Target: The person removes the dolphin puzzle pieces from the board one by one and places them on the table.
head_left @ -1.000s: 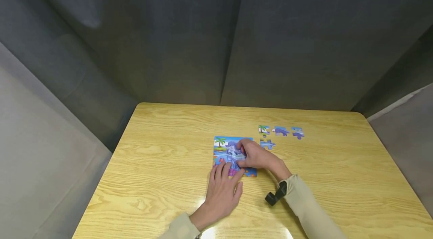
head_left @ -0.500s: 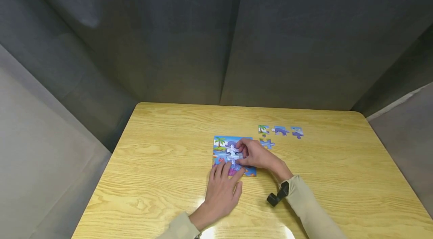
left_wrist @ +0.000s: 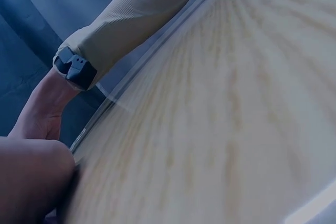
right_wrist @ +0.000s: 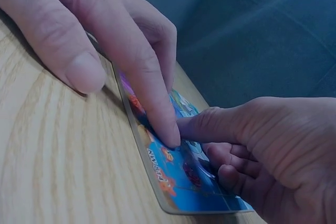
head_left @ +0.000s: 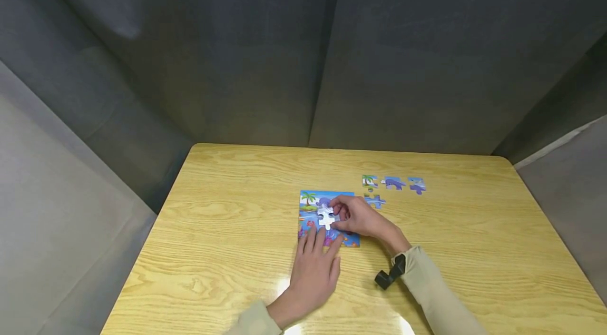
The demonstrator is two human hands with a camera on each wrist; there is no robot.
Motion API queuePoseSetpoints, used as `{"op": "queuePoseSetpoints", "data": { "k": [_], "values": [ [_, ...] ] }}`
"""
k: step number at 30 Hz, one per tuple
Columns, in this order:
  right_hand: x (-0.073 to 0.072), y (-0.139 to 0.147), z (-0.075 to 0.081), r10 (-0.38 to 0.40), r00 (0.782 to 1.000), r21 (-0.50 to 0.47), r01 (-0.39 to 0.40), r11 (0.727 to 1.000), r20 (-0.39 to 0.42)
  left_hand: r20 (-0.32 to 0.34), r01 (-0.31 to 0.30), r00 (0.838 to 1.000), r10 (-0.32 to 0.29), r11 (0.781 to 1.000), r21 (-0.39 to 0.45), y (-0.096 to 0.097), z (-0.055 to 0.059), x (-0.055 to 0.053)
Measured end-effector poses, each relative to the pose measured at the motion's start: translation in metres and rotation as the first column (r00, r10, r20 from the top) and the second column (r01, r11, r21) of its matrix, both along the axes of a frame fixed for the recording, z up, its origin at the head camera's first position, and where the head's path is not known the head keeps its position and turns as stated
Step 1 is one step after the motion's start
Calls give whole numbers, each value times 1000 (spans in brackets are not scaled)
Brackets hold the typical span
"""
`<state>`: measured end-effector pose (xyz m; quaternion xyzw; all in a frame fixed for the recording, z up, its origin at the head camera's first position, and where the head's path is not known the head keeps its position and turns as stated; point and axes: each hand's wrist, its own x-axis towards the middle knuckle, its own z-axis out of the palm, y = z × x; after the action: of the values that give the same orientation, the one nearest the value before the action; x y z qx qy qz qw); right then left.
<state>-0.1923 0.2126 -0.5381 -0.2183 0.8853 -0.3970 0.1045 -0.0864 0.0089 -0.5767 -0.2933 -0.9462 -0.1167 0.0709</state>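
Observation:
A puzzle board [head_left: 309, 208] printed with a palm, a dolphin and sea life lies flat on the table. My right hand [head_left: 362, 219] pinches a jigsaw piece [head_left: 326, 217] over the board's middle; glare turns its face white. Thumb and index finger sit at the piece's right side, the other fingers curled under. Straight fingers of my left hand [head_left: 313, 272] rest on the board's near edge. In the right wrist view, the left index fingertip [right_wrist: 170, 136] presses the board [right_wrist: 205, 200] beside the right thumb [right_wrist: 210, 124]. The left wrist view hides the board.
Several loose puzzle pieces lie behind and right of the board: a palm piece [head_left: 369, 181], a dolphin piece [head_left: 394, 183], another dolphin piece [head_left: 417, 185] and a blue piece [head_left: 374, 202]. Dark curtains [head_left: 265, 61] stand behind the wooden table [head_left: 227, 229].
The jigsaw piece under my right fingers has tilted, its printed blue face turning to white glare. My left fingers have shifted slightly; the loose pieces stay put.

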Motion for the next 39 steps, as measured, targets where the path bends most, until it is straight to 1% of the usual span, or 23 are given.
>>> {"op": "queuePoseSetpoints", "data": {
  "k": [3, 7, 10, 13, 16, 18, 22, 27, 32, 35, 39],
  "values": [
    [0, 1, -1, 0, 1000, -9, -1, 1000, -15, 25, -6, 1000, 6, 1000, 10, 0, 2, 4],
    [0, 2, -5, -1, 998, -24, 0, 1000, -60, 35, -8, 999, 7, 999, 34, 1, 2, 7],
    [1, 3, -9, -3, 994, -22, 1, 1000, -113, 34, 2, 999, -4, 999, 43, 1, 0, 8],
    [2, 4, -12, -8, 987, -20, 5, 1000, -159, 47, 8, 999, -10, 999, 45, 0, -1, 8],
    [3, 6, -13, -24, 985, -38, 18, 999, -169, 53, 12, 998, -14, 999, 44, 0, -1, 8],
    [4, 8, -13, -41, 984, -57, 32, 998, -171, 47, 18, 999, -20, 999, 42, 0, 1, 8],
    [8, 15, -10, -70, 979, -103, 51, 993, -192, 18, 23, 1000, -24, 999, 36, 0, -1, 7],
    [14, 29, -6, -78, 969, -144, 45, 989, -234, -7, 17, 1000, -17, 1000, 23, 0, -4, 5],
    [20, 50, -5, -94, 972, -166, 58, 984, -217, -13, 8, 1000, -8, 1000, 31, 0, -3, 5],
    [23, 63, -3, -120, 974, -173, 87, 981, -192, -11, 4, 1000, -3, 999, 39, 0, -2, 5],
    [26, 80, -2, -172, 968, -175, 140, 975, -182, -18, 8, 1000, -8, 999, 54, 1, -3, 5]
  ]
}}
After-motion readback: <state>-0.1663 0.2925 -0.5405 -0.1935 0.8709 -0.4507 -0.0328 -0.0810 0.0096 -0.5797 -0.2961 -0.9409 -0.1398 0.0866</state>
